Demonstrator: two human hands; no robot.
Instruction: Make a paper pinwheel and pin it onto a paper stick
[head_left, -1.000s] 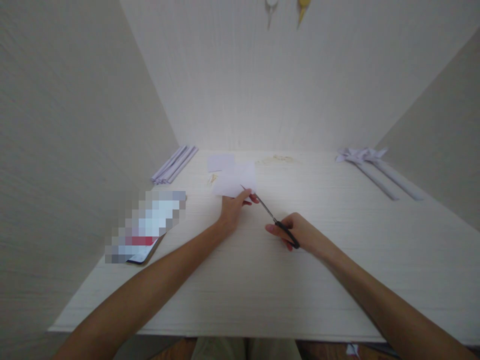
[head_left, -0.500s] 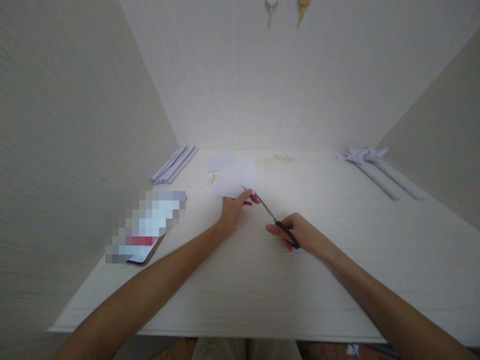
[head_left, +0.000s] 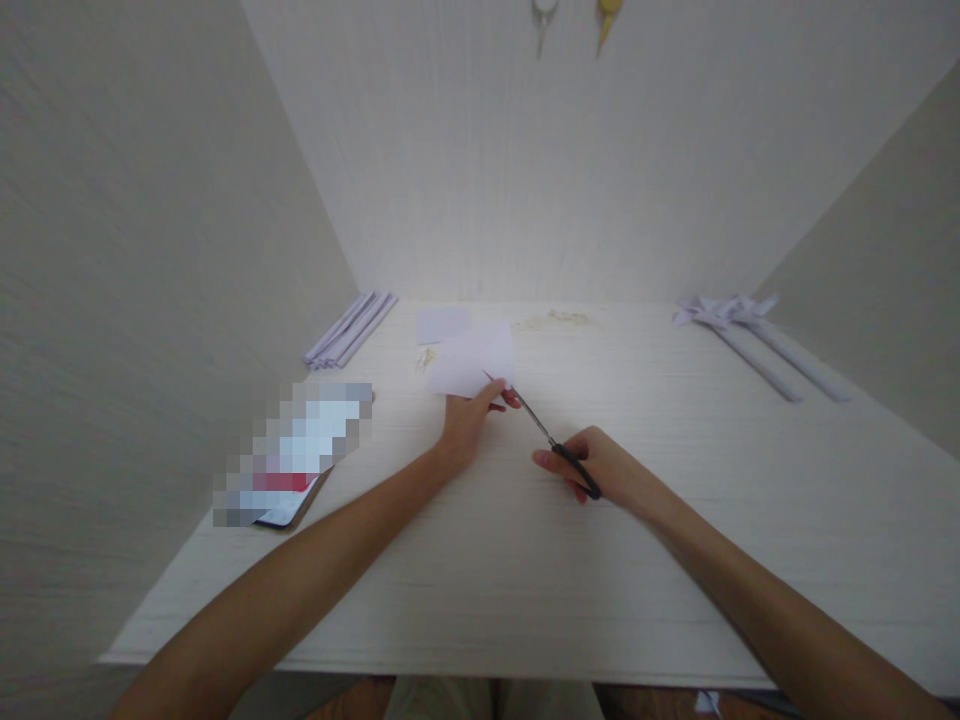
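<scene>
Between the thumb and fingers of my left hand [head_left: 471, 420] is the near edge of a pale sheet of paper [head_left: 471, 355], held above the table. My right hand [head_left: 589, 460] grips black-handled scissors [head_left: 576, 470]; their metal blades slant up and left, with the tip over the paper's near right part, close to my left thumb. The blades look closed together. Behind the sheet lies a smaller piece of paper [head_left: 441, 324]. A little heap of thin yellowish bits [head_left: 426, 358] sits at the sheet's left edge.
A bundle of rolled paper sticks [head_left: 351, 332] lies at the back left. A phone [head_left: 289, 500], partly pixelated, rests at the left. Two paper rolls with folded, flower-like ends [head_left: 772, 355] lie at the back right. Walls enclose the white table [head_left: 480, 580] on three sides.
Almost nothing differs. The whole view has shifted very slightly to the right; the hands, paper and scissors keep the same positions relative to one another.
</scene>
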